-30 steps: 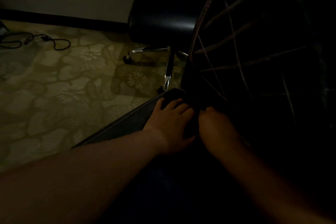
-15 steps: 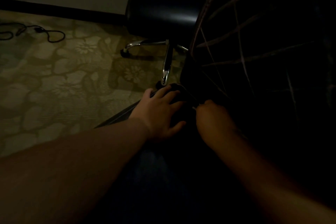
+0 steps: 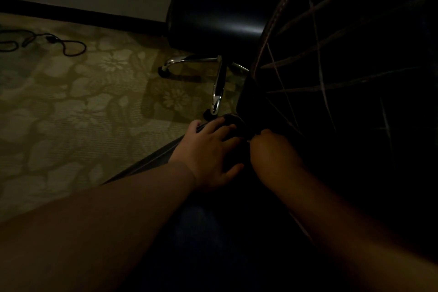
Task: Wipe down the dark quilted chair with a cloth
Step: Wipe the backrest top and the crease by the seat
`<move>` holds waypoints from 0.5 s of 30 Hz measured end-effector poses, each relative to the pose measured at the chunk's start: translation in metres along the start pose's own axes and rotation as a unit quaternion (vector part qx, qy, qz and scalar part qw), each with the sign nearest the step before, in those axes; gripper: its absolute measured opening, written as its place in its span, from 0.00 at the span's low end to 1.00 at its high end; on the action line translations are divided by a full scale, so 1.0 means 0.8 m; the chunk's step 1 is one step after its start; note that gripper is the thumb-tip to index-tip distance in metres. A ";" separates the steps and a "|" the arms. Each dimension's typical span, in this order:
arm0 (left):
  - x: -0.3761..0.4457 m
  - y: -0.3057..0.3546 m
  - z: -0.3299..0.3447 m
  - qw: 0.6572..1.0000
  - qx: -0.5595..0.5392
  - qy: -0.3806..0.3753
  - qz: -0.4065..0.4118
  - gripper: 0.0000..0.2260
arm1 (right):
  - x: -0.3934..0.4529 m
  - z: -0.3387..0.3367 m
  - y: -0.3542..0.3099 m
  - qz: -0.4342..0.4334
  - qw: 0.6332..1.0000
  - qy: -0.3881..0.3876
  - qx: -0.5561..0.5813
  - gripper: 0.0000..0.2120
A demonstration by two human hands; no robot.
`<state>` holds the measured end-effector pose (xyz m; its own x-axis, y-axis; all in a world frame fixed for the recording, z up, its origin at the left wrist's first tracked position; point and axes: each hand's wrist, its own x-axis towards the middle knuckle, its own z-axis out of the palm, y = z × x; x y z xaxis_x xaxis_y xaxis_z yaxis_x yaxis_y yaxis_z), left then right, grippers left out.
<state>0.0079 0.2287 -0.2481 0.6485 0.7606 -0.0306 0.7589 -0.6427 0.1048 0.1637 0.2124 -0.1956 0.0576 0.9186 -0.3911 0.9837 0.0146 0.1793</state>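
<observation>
The dark quilted chair (image 3: 343, 66) fills the right side, its pale stitched lines crossing the padding. At its lower left corner lies a bunched dark cloth (image 3: 233, 123), hard to make out in the dim light. My left hand (image 3: 208, 156) rests flat with fingers spread, fingertips on the cloth and on the grey-edged dark surface (image 3: 151, 161) below. My right hand (image 3: 272, 156) is beside it with fingers curled, pinching the cloth against the chair's corner; the fingertips are hidden.
A black office chair (image 3: 213, 12) on a chrome star base (image 3: 216, 92) stands just behind the corner. A black cable (image 3: 68, 47) lies on the floral carpet (image 3: 71, 106) at far left. A dark skirting board (image 3: 83, 13) runs along the wall.
Both hands have moved forward toward the chair's lower corner. My left hand slid ahead along the grey-edged surface, its fingers spreading wider over the cloth.
</observation>
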 end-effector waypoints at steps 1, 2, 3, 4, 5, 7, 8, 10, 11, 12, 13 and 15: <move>0.000 0.000 0.000 1.000 0.000 0.002 0.001 0.35 | 0.006 -0.001 -0.005 0.000 1.000 0.007 -0.001 0.14; -0.001 0.000 0.001 1.000 0.000 0.004 0.000 0.35 | 0.011 -0.002 -0.009 0.003 1.000 0.014 -0.002 0.13; -0.002 0.000 0.001 1.000 0.000 0.006 -0.001 0.35 | 0.017 -0.003 -0.013 0.006 1.000 0.017 -0.002 0.13; -0.002 0.000 0.002 1.000 -0.002 0.008 -0.002 0.35 | 0.020 -0.002 -0.016 0.010 1.000 0.019 0.003 0.13; -0.002 0.000 0.002 1.000 -0.003 0.010 -0.003 0.35 | 0.023 -0.002 -0.016 0.013 1.000 0.019 0.009 0.14; -0.002 0.000 0.002 1.000 -0.002 0.009 -0.002 0.35 | 0.016 -0.001 -0.012 0.014 1.000 0.021 0.012 0.14; -0.002 0.000 0.003 1.000 0.002 0.006 -0.002 0.35 | 0.011 0.000 -0.009 0.014 1.000 0.017 0.010 0.14; -0.001 0.001 0.003 1.000 0.006 0.006 0.000 0.35 | 0.001 -0.001 -0.005 0.019 1.000 0.003 0.006 0.15; -0.001 0.002 0.003 1.000 0.001 0.009 0.002 0.35 | 0.000 -0.002 -0.006 0.021 1.000 -0.005 0.004 0.15; -0.001 0.002 0.003 1.000 -0.004 0.013 0.003 0.35 | 0.002 -0.005 -0.008 0.021 1.000 -0.007 0.002 0.14; 0.000 0.001 0.003 1.000 -0.008 0.014 0.003 0.36 | 0.005 -0.007 -0.011 0.020 1.000 -0.003 0.002 0.14; -0.001 0.001 0.003 1.000 -0.009 0.015 -0.001 0.36 | 0.019 -0.011 -0.019 0.025 1.000 0.004 0.018 0.14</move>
<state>0.0080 0.2278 -0.2508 0.6453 0.7639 -0.0016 0.7584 -0.6403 0.1217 0.1482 0.2293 -0.1965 0.1055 0.9211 -0.3747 0.9850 -0.0451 0.1664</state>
